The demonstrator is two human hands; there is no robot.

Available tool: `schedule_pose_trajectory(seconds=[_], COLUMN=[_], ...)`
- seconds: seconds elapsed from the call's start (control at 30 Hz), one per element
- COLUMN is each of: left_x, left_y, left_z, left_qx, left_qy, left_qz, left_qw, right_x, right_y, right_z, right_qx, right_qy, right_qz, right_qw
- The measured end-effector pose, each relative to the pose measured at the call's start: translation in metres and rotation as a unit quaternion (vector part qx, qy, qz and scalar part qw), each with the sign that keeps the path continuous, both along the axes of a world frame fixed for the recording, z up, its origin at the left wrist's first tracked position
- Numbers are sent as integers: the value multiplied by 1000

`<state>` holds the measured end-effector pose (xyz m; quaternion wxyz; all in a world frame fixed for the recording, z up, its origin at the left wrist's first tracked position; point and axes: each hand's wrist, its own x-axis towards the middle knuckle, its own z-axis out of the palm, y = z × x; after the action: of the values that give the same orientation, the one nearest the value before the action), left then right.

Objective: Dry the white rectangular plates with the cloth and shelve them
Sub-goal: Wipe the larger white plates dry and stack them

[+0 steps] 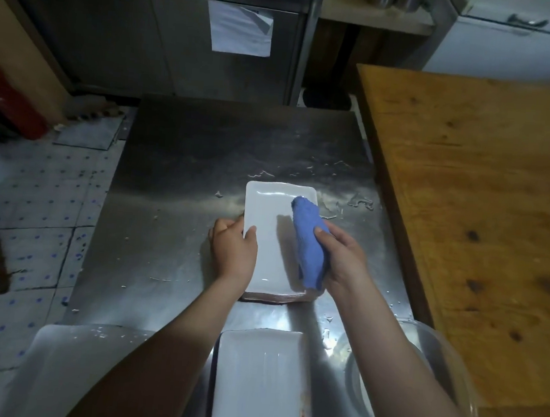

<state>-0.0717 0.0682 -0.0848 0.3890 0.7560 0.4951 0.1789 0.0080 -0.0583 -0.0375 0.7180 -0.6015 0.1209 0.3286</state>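
- A stack of white rectangular plates (273,296) sits on a steel counter (188,168), toward its right edge and about midway between the far and near edges, with the long sides running away from the viewer.
- The top plate (270,214) faces up, its surface shiny.
- The left hand (232,247) grips the top plate's left rim, thumb lying over the rim, fingers curled under the edge.
- The right hand (342,256) clutches a rolled blue cloth (310,240), which rests along the right side of the top plate.
- Drops and small puddles of water (359,202) lie on the counter just beyond and to the right of the stack.
- A second white plate (260,381) lies at the counter's near edge, between the two forearms.
- A wooden table (481,208) stands along the counter's right edge.
- Beyond the far edge stands a steel cabinet (188,43) with a paper sheet (240,29) stuck to its door.
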Motion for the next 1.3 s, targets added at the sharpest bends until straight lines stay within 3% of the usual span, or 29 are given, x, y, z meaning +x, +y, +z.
schedule_pose_trajectory(seconds=[0.27,0.57,0.93,1.1,1.3], left_x=[4,-6,-94,-132,-168], left_y=[8,-3,-70,-117,-159], left_z=[20,52,95,110,122], left_qx=[0,-106,-270,-278,-241], left_qy=[-42,-94,-208,-247,-222], left_qz=[-5,4,54,74,88], left_qw=[999,990,938,925,941], right_x=[-2,-2,-54,-106,-169], right_y=[-8,-32,-97,-116,-124], right_z=[7,47,112,114,114], right_qx=[24,39,47,65,18], right_qy=[0,-47,-79,-62,-52], right_qz=[-16,-21,52,92,156], right_qw=[1000,998,994,992,986])
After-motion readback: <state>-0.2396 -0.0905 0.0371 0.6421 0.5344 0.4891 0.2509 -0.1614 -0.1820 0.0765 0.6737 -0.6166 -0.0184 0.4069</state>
